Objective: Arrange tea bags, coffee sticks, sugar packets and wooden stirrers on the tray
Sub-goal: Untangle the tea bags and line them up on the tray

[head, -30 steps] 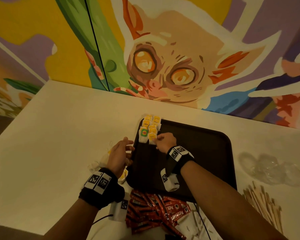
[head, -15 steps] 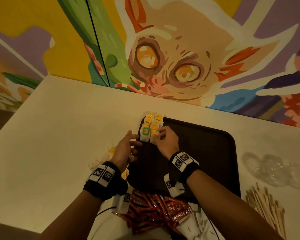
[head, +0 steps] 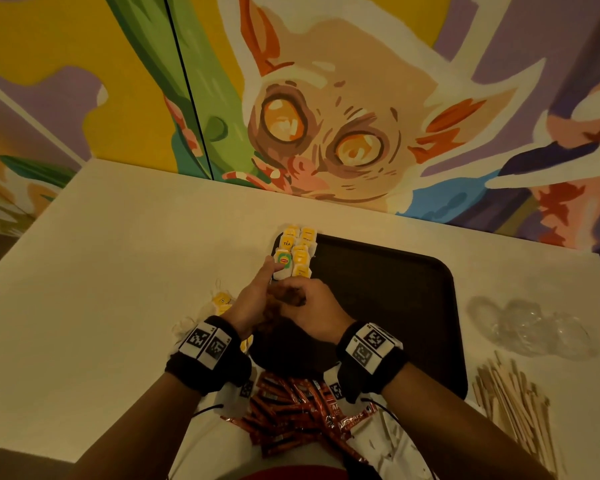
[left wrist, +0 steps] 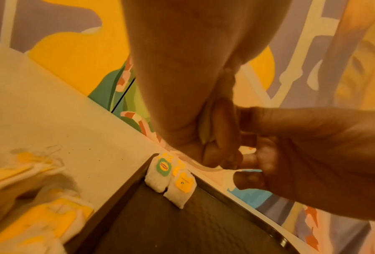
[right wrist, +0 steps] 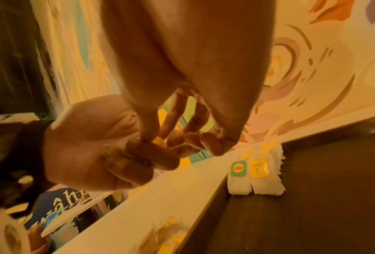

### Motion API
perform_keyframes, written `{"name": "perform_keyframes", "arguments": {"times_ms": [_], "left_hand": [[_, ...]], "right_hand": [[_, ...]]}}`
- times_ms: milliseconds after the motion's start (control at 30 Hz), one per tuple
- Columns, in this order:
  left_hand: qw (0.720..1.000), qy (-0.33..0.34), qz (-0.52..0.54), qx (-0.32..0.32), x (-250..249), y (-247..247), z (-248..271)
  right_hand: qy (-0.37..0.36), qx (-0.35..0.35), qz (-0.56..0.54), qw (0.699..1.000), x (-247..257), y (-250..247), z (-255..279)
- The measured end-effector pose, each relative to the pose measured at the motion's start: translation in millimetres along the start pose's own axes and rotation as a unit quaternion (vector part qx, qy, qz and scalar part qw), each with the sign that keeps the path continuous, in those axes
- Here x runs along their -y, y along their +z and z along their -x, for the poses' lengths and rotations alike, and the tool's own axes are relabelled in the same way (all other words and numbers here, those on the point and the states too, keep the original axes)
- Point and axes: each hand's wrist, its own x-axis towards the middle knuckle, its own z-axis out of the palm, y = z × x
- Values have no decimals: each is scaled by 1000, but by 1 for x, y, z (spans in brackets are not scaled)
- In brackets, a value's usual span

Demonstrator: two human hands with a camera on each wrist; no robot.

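Note:
A dark tray [head: 378, 289] lies on the pale table. Tea bags [head: 296, 252] with yellow tags, one green, stand in two short rows in its far left corner [right wrist: 256, 171]. Both hands meet just above the tray's left side, in front of the rows. My left hand [head: 271, 285] curls its fingers around a white tea bag [right wrist: 158, 141]. My right hand [head: 291, 292] pinches that bag's yellow tag with thumb and finger. The bag is mostly hidden between the fingers [left wrist: 205, 127].
Loose tea bags [head: 220, 301] lie on the table left of the tray. Red coffee sticks [head: 291, 417] are piled at the near edge, with white packets [head: 392, 445] beside them. Wooden stirrers [head: 513, 407] and crumpled clear plastic [head: 527, 327] lie to the right.
My right hand drew back from the tea bag rows. My left hand moved right over the tray edge, and the two hands came together on one tea bag.

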Motion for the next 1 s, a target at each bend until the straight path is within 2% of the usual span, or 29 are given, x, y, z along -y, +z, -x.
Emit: {"name": "perform_keyframes", "arguments": {"times_ms": [133,267,467,533,733,900,1000], "left_hand": [[1000,17,-25,6,0,2,8],[994,54,-92,10,7,-4,11],[954,217,-202,30,29,-20,20],[942,249,-225,29,33,-25,22],[920,295,-258,-2,35,-34,25],[917,291,-271,18,30,-32,28],[910,296,-291,11,28,-29,29]], "right_hand": [[-10,-4,19,1000,4,-3,6],[-7,-8,-32,999,6,-5,13],[4,-15,-76,997,11,-18,27],[7,-3,-80,997,10,-21,31],[22,2,-125,992,14,-25,42],[18,-1,-139,990,14,-27,45],[22,6,-109,994,17,-29,45]]}}
